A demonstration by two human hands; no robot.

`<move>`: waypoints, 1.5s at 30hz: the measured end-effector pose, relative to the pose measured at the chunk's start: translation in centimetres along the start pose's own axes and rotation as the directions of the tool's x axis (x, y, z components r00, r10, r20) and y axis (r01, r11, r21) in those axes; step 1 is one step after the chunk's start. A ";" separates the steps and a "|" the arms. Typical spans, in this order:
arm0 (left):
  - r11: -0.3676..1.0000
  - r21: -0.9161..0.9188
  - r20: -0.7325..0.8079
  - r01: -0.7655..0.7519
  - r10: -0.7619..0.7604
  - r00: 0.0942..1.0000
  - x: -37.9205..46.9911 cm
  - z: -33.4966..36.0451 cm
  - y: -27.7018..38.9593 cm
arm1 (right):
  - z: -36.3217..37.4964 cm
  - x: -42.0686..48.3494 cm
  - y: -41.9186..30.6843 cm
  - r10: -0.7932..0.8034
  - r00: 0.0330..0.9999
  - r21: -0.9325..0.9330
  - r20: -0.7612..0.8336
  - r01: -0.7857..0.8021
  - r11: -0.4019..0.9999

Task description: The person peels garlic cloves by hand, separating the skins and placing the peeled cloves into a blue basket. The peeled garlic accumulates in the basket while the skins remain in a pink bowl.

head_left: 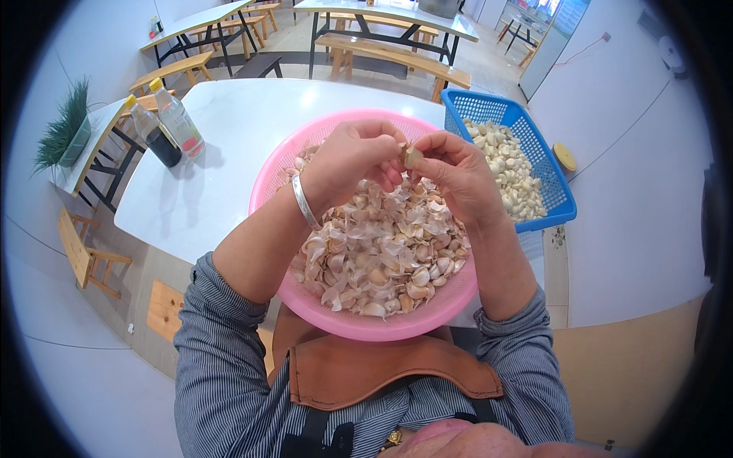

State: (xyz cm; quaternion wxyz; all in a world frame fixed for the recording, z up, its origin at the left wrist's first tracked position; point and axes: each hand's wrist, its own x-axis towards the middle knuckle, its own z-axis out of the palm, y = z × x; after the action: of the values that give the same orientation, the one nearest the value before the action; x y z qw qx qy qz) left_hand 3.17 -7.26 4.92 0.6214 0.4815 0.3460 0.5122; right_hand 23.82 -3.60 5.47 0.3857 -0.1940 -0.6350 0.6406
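Note:
My left hand (pixel 363 157) and my right hand (pixel 455 166) meet above a pink plastic colander (pixel 378 331). Between their fingertips is a garlic clove (pixel 412 156), pinched by the right thumb and fingers. The left fingers grip its other end, where a bit of skin shows. Below lies a heap of unpeeled garlic cloves (pixel 421 277) mixed with loose papery skins (pixel 366 235). A blue plastic basket (pixel 564 220) stands to the right of the colander. It holds many peeled white garlic cloves (pixel 509 166).
Two bottles with yellow caps, one of dark liquid (pixel 160 143) and one of clear liquid (pixel 182 126), stand on the white table (pixel 229 114) at left. A yellow round lid (pixel 564 157) is beyond the basket. Wooden benches (pixel 395 57) and other tables stand farther back.

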 end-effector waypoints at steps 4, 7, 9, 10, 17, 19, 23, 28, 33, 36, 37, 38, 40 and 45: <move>0.999 -0.025 -0.090 -0.029 0.026 0.996 0.1 0.5 -0.2 | 1.0 -0.1 0.4 -0.114 0.972 -0.268 -0.205 0.056 0.962; 0.992 0.096 -0.147 -0.081 0.095 0.985 0.2 0.9 -0.5 | 1.1 -0.3 0.4 -0.243 0.949 -0.568 -0.203 0.088 0.818; 0.977 0.187 -0.155 -0.099 0.129 0.979 0.2 1.1 -0.6 | 0.9 -0.3 0.4 -0.276 0.947 -0.627 -0.166 0.114 0.770; 0.970 0.218 -0.151 -0.103 0.138 0.979 0.2 1.1 -0.7 | 0.7 -0.3 0.4 -0.296 0.944 -0.657 -0.149 0.129 0.743; 1.000 0.006 -0.144 0.001 -0.001 0.990 0.2 1.0 -0.4 | -0.1 -0.1 0.8 -0.202 0.930 -0.275 -0.308 0.116 0.954; 0.996 -0.056 -0.186 0.063 -0.072 0.980 0.3 1.1 -0.5 | -0.4 0.0 0.8 -0.255 0.931 -0.177 -0.262 0.213 0.961; 0.921 -0.369 -0.089 0.126 -0.170 0.981 0.1 0.9 -0.5 | -0.4 0.1 1.1 -0.195 0.947 -0.255 -0.255 0.129 0.958; 0.930 -0.363 -0.055 0.061 -0.086 0.995 0.1 0.9 -0.9 | 0.0 0.0 1.5 -0.293 0.941 -0.541 -0.168 0.160 0.825; 0.994 -0.105 -0.090 0.009 -0.018 0.996 0.0 0.9 -0.5 | 0.3 0.2 1.3 -0.396 0.915 -0.632 -0.081 0.260 0.730; 1.000 -0.020 -0.136 0.000 -0.003 0.991 -0.3 1.2 -0.4 | 0.4 0.2 1.1 -0.429 0.901 -0.678 -0.059 0.280 0.680; 1.000 -0.001 -0.153 -0.001 0.001 0.988 -0.3 1.3 -0.3 | 0.4 0.2 1.0 -0.445 0.894 -0.703 -0.052 0.284 0.652; 1.000 0.013 -0.162 -0.012 0.014 0.987 -0.3 1.4 -0.3 | 0.4 0.1 1.0 -0.435 0.899 -0.696 -0.052 0.279 0.661; 1.000 0.019 -0.169 -0.015 0.018 0.985 -0.4 1.3 -0.3 | 0.4 0.0 0.9 -0.427 0.903 -0.704 -0.050 0.272 0.657; 0.998 0.043 -0.162 -0.045 0.051 0.985 -0.3 1.0 -0.5 | 0.2 0.1 1.0 -0.420 0.907 -0.687 -0.033 0.285 0.669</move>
State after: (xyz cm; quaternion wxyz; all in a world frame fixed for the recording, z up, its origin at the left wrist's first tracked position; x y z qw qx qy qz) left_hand 4.16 -7.75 4.75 0.5690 0.4583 0.3938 0.5579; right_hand 23.32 -3.56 4.59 0.4651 -0.2516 -0.8073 0.2619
